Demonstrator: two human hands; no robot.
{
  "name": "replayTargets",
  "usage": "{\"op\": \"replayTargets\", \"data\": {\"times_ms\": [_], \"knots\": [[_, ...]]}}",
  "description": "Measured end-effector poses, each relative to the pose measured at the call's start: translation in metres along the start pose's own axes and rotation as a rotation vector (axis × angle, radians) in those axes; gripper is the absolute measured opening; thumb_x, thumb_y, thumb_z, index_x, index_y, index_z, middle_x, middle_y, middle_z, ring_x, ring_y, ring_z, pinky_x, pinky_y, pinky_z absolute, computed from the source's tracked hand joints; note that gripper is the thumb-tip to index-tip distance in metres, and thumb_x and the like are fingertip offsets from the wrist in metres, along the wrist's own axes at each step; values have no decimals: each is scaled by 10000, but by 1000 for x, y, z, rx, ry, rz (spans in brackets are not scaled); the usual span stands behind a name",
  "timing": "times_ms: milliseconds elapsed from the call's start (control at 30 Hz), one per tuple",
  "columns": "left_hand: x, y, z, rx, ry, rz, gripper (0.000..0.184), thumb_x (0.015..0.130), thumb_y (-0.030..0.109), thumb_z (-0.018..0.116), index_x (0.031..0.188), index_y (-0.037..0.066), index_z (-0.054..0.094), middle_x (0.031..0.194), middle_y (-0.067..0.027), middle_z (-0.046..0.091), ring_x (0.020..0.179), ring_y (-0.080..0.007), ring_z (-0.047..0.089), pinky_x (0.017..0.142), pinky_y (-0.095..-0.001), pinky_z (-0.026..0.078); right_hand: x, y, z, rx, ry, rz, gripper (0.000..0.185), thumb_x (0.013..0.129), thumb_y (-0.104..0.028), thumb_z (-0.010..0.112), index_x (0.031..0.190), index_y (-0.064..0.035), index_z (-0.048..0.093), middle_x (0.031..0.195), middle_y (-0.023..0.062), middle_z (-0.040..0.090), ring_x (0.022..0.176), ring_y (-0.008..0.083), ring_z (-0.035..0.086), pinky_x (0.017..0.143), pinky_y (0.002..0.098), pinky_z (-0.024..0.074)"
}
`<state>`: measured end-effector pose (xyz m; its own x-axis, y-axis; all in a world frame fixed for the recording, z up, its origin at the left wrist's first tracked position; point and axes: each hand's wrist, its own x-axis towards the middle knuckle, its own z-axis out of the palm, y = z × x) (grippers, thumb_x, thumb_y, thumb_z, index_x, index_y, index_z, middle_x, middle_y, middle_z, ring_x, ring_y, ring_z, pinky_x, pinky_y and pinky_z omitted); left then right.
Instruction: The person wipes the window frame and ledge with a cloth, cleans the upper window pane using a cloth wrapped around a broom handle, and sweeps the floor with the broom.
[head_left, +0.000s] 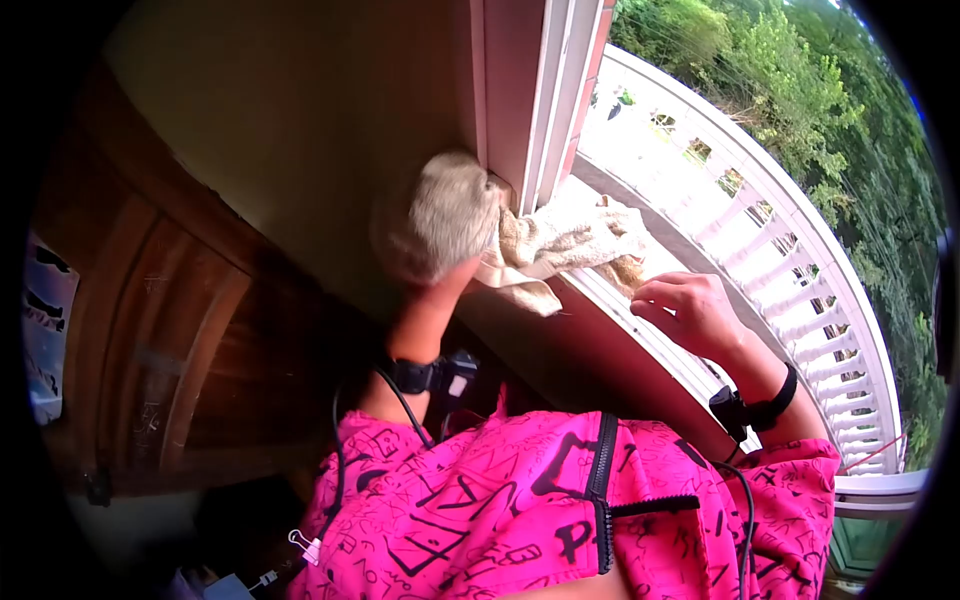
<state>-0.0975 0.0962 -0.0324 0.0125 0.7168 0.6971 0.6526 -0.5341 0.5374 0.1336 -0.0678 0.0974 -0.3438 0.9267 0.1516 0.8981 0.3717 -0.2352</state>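
My left hand (464, 272) is pressed into a beige cloth (575, 240) at the window frame, and its fingers are mostly hidden behind a blurred, bunched part of the fabric. The rest of that cloth lies crumpled across the white sill, with one end hanging over the inner edge. To the right, my right hand (690, 312) hovers over the sill close to the cloth's far end. Its fingers are loosely bent and apart from the cloth, with nothing seen in them.
A pinkish window frame (512, 90) rises beyond the cloth. Outside, a white balustrade (840, 290) curves in front of trees. Brown wooden furniture (190, 330) stands at left. Black cables (338, 470) run from wrist-strapped devices across my pink shirt.
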Motion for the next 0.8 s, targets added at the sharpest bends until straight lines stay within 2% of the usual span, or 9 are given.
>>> {"op": "replayTargets", "data": {"times_ms": [67, 267, 333, 400, 433, 533, 633, 667, 800], "knots": [[10, -12, 1, 87, 16, 498, 413, 824, 238, 565, 1202, 89, 488, 1180, -98, 515, 1095, -267, 477, 958, -366, 359, -5, 3, 2, -41, -18, 6, 129, 789, -206, 596, 745, -88, 621, 682, 77, 588, 634, 248, 579, 552, 351, 464], [-14, 16, 12, -562, -249, 228, 465, 814, 256, 585, 1220, 74, 447, 1213, -96, 470, 1149, -250, 420, 984, -395, 340, -22, 14, 1, 41, -60, 240, 246, 779, -275, 630, 945, -96, 600, 896, 113, 597, 803, 262, 593, 668, 343, 485], [-18, 77, -9, -398, -305, 540, 426, 844, 152, 565, 1226, 34, 418, 1198, -106, 480, 1066, -221, 491, 926, -317, 406, -22, 24, 5, 84, -26, 235, 541, 750, -341, 663, 1194, -111, 457, 1146, 159, 504, 985, 268, 544, 779, 344, 463], [-31, 109, 3, -1266, -614, -16, 409, 827, 233, 604, 1169, 50, 473, 1129, -98, 528, 1011, -226, 523, 866, -330, 434, -11, 39, 11, 346, -5, 233, 781, 747, -441, 650, 1343, -120, 261, 1296, 179, 384, 1097, 260, 478, 873, 352, 423], [-15, 119, -15, -787, -506, 341, 407, 817, 262, 619, 1147, 58, 494, 1099, -93, 546, 997, -229, 532, 847, -336, 439, 1, 32, 7, 611, -23, 282, 854, 751, -483, 632, 1376, -118, 178, 1333, 179, 340, 1123, 249, 454, 909, 353, 403], [19, 147, -2, -948, -360, 651, 440, 780, 321, 661, 1114, 71, 519, 1036, -90, 568, 968, -236, 540, 835, -340, 439, 25, 18, -3, 1395, 118, 349, 644, 835, -321, 592, 1316, -20, 288, 1268, 118, 420, 1108, 186, 456, 958, 323, 358], [37, 159, -10, -1170, -817, 145, 407, 807, 269, 642, 1129, 54, 515, 1057, -74, 569, 988, -206, 533, 843, -321, 431, 34, 16, -31, 1385, 387, 494, 273, 841, -154, 579, 1065, 0, 549, 946, 75, 616, 811, 117, 589, 730, 237, 483], [29, 147, -5, -819, -602, 495, 404, 816, 234, 632, 1157, 57, 508, 1098, -73, 559, 1003, -180, 528, 851, -309, 429, 34, 22, -40, 1335, 457, 447, 266, 846, -151, 571, 1064, 1, 553, 934, 78, 618, 792, 123, 597, 711, 239, 494], [-22, 100, -19, -728, -424, 467, 383, 755, 76, 664, 1114, 25, 541, 1097, -133, 557, 968, -238, 557, 745, -307, 479, 36, 21, -77, 1379, 798, 142, 244, 870, -148, 539, 1072, -12, 539, 930, 92, 609, 762, 146, 620, 643, 259, 534]]}}
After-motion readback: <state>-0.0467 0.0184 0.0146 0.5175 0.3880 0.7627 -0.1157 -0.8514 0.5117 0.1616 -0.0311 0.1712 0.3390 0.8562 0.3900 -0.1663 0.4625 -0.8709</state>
